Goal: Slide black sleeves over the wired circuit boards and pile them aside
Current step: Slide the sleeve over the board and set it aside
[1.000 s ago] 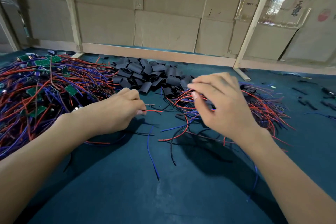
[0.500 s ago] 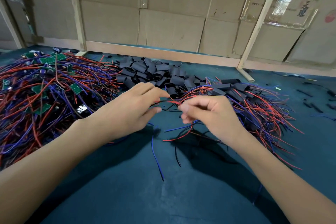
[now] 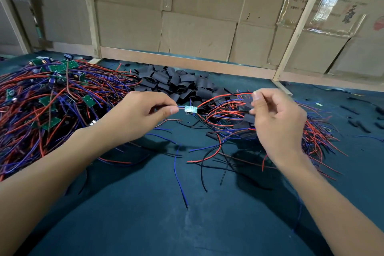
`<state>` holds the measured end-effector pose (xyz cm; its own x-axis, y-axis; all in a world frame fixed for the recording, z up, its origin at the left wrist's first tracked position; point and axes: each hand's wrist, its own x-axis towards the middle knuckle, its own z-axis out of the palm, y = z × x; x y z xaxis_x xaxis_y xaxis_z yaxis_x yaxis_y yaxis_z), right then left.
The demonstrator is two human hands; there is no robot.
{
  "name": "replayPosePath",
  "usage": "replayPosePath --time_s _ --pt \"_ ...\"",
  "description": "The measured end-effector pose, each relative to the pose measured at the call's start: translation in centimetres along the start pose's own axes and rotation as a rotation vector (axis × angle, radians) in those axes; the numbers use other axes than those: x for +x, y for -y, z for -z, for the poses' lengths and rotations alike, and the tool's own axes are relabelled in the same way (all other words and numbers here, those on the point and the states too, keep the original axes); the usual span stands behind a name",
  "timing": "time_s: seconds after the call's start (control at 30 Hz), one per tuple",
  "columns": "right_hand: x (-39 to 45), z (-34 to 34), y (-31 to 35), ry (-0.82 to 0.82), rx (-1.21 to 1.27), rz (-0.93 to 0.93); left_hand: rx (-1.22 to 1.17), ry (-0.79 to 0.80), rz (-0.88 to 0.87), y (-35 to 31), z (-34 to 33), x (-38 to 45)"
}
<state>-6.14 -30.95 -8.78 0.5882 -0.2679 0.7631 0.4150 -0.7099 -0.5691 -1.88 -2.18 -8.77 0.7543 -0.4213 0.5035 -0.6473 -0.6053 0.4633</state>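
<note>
Board (image 3: pixel 190 108) held up between both hands, above the mat (image 3: pixel 145 224) and just in front of the sleeves (image 3: pixel 176 82); small, green, still bare, long axis lying roughly left to right across the view, one short end toward each hand. Blue wire leaving the left end, pinched between thumb and forefinger of the left hand (image 3: pixel 137 116), other fingers curled under. Red wire (image 3: pixel 220 97) arching from the right end up to the right hand (image 3: pixel 276 118), nipped between thumb and fingertip, remaining fingers loosely bent; whether anything else sits in that palm cannot be told. To do the step well, probably: keep the wires taut so the board stays level and does not spin; gather one side's leads into a single bunch before threading; pick a sleeve with its mouth round rather than flattened; feed the leads first, then draw the sleeve along the long axis, not across it, until both short ends are covered. Unsleeved boards and wire (image 3: pixel 45 100) heaped at far left; finished pile (image 3: pixel 270 127) to the right, under and behind the right hand; cardboard wall (image 3: pixel 197 16) behind.
</note>
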Motion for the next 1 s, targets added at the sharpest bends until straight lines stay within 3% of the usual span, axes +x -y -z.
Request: replayPosePath --time_s 0.07,0.1,0.17,0.23,0.37,0.43,0.57,0.63,0.83,1.0 --pt "0.4 0.7 0.0 -0.038 -0.383 0.323 -0.004 -0.053 -0.035 -0.1 0.0 0.0" --pt "0.5 0.8 0.3 -0.047 -0.44 0.422 -0.003 -0.066 -0.061 -0.2 -0.1 -0.1" --pt "0.4 0.7 1.6 -0.022 -0.368 0.558 0.005 -0.091 -0.137 -1.0 -0.5 -0.2" --pt "-0.7 0.0 3.1 0.123 -0.214 0.606 -0.002 -0.111 -0.219 -2.0 -1.1 -0.3" --pt "-3.0 -1.7 4.3 0.578 0.045 0.389 -0.08 -0.11 -0.3 -3.5 -1.6 -0.7" --pt "-2.9 -1.8 3.8 0.655 0.04 0.344 -0.042 -0.089 -0.284 -2.9 -1.0 -0.6" --pt "-1.7 -1.2 3.1 0.595 0.02 0.33 0.018 -0.307 0.079 0.5 1.0 2.9" --pt "-1.5 -1.0 2.9 0.589 0.001 0.309 0.12 -0.331 0.258 2.7 1.1 5.4" --pt "-1.5 -0.9 2.4 0.484 -0.004 0.265 0.298 0.136 0.322 5.5 -3.9 9.1" --pt "-1.1 -0.7 1.9 0.468 0.167 0.032 0.298 0.173 0.466 5.6 -6.0 9.9"
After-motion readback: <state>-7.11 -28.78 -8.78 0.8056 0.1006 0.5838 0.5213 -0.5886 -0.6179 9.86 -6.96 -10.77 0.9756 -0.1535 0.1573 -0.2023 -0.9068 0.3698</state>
